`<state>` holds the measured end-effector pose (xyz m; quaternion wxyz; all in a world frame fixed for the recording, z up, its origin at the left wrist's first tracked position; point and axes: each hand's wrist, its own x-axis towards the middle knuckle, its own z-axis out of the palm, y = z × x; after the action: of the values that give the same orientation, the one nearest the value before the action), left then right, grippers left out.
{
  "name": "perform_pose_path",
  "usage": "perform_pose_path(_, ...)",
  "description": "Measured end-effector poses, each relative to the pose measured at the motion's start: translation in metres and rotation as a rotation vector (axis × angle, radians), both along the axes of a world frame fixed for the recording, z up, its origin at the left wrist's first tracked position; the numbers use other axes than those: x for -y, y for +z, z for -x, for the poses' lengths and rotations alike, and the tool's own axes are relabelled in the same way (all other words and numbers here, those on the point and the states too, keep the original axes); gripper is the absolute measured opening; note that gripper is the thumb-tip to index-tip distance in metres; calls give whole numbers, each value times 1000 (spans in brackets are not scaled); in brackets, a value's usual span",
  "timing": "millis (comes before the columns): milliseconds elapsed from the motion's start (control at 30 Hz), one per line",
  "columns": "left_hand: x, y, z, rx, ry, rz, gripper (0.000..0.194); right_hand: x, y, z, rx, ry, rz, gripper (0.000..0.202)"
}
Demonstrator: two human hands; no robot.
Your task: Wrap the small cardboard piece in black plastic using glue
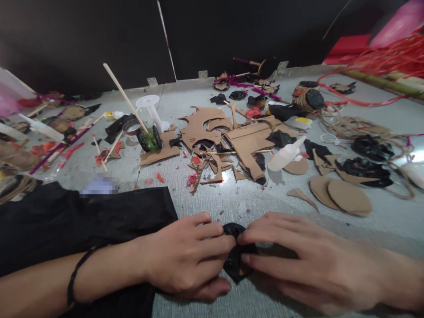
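Observation:
At the near middle of the table, a small piece of cardboard wrapped in thin black sheet material [236, 260] lies between my two hands. Brown cardboard shows at its lower edge. My left hand [190, 256] has its fingers curled against the left side of the piece, with a dark band around the wrist. From the right, my right hand [308, 260] presses its fingertips onto the black covering. My palms and fingers hide much of the piece. Under my left forearm spreads a large black sheet [132, 216], its right corner close to my left hand.
Torn cardboard scraps [245, 141] cover the middle. A white glue bottle [285, 155] stands right of them, near cardboard discs [349, 197]. A green-filled roller with a stick [150, 139] and a white spool [152, 110] are left. Twine [351, 126] and red strips [384, 66] lie right.

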<state>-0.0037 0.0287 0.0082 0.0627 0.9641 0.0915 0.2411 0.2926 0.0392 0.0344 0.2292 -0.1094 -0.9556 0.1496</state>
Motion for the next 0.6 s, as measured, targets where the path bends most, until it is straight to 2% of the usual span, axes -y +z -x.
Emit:
perform_pose_path(67,0,1,0,2,-2,-16,30,0,2,-2,-87,-14,38,19)
perform_pose_path(167,1,2,0,3,22,-28,32,-3,0,-7,-191,-186,-17,6)
perform_pose_path(267,2,4,-1,9,31,-29,34,-15,-4,-14,-185,-319,-156,13)
perform_pose_path(433,1,3,-3,20,22,-31,36,-32,-1,-27,34,-450,-544,21)
perform_pose_path(533,1,3,-2,14,25,-30,37,-30,3,-30,228,-668,-732,44)
perform_pose_path(600,1,4,-2,14,37,-34,37,-27,3,-30,399,-832,-752,53)
